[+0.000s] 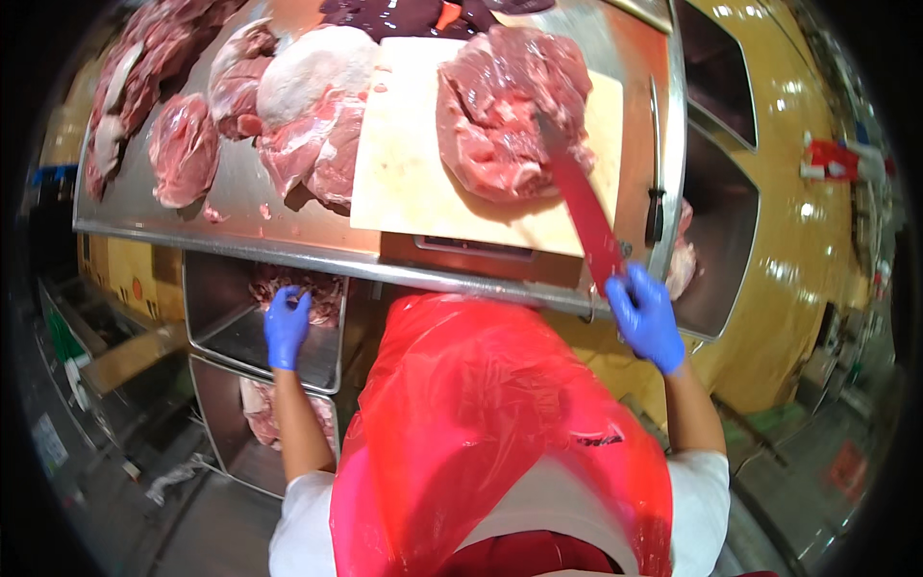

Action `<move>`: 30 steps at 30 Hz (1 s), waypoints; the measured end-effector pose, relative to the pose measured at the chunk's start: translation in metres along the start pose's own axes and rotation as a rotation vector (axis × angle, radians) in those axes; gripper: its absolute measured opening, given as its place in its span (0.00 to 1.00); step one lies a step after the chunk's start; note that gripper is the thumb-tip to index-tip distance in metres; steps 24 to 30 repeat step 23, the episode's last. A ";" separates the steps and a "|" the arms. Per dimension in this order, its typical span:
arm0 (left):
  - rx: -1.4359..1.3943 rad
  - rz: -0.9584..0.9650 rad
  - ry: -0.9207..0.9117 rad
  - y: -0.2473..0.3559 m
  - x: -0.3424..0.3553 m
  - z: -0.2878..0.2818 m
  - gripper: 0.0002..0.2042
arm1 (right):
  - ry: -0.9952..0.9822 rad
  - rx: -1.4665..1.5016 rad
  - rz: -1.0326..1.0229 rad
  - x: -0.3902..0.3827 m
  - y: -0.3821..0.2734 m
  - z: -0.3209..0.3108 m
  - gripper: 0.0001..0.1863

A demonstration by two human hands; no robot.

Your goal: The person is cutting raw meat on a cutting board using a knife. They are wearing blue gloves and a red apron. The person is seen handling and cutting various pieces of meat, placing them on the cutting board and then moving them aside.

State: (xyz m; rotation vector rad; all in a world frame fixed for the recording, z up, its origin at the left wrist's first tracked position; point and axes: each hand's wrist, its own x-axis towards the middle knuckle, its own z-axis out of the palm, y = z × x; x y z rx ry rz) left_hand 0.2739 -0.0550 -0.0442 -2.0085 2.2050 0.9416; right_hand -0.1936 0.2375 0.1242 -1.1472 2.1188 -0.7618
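My right hand (644, 317), in a blue glove, is closed round the handle of a long knife (582, 202). The blade looks red and slopes up to the left, its tip over a big piece of raw meat (514, 111). That meat sits on a pale cutting board (399, 183) at the right of the steel table. My left hand (286, 327), gloved in blue too, is below the table edge, over a steel bin (312, 361) with meat scraps (332, 298) in it. Its thumb and fingers are apart, and I see nothing between them.
More raw meat pieces (185, 149) lie left of the board, and dark organ meat (409, 14) behind it. A sharpening steel (656, 163) with a black handle rests at the table's right. Steel bins (716, 240) holding meat stand right of the table and below my left hand.
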 end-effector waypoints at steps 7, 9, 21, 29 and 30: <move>-0.528 1.296 0.651 0.386 0.119 -0.020 0.15 | 0.300 0.910 0.261 0.069 -0.012 0.088 0.11; -0.436 1.156 -0.173 0.420 0.205 -0.015 0.18 | 0.292 1.200 0.195 0.087 -0.035 0.110 0.13; -1.034 0.589 -1.047 0.399 0.048 0.053 0.37 | 0.452 1.667 0.170 0.045 0.012 0.094 0.07; -1.049 0.637 -0.997 0.391 0.044 0.073 0.40 | 0.445 1.650 0.103 0.015 0.038 0.081 0.27; -1.049 0.637 -0.997 0.391 0.044 0.073 0.40 | 0.445 1.650 0.103 0.015 0.038 0.081 0.27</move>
